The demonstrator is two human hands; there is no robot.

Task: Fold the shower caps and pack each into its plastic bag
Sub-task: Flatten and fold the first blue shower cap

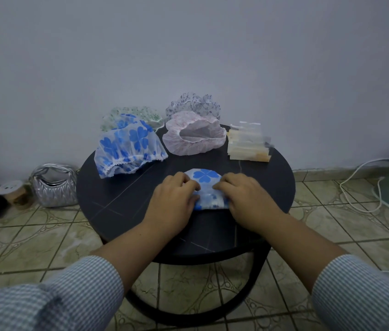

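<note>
Nearest, the left hand (174,198) and right hand (246,195) lie on the folded blue-clover shower cap (206,187) at the front of the round dark worktop (117,206), fingers loosely bent and pressing it flat from both sides; whether they pinch it cannot be told. Beyond, a second blue-clover cap (126,146) sits left, a pink cap (193,137) centre, and the stack of plastic bags (248,145) right. Green (138,113) and dark-patterned (193,105) caps lie behind. A silver handbag (52,186) stands on the floor at left.
</note>
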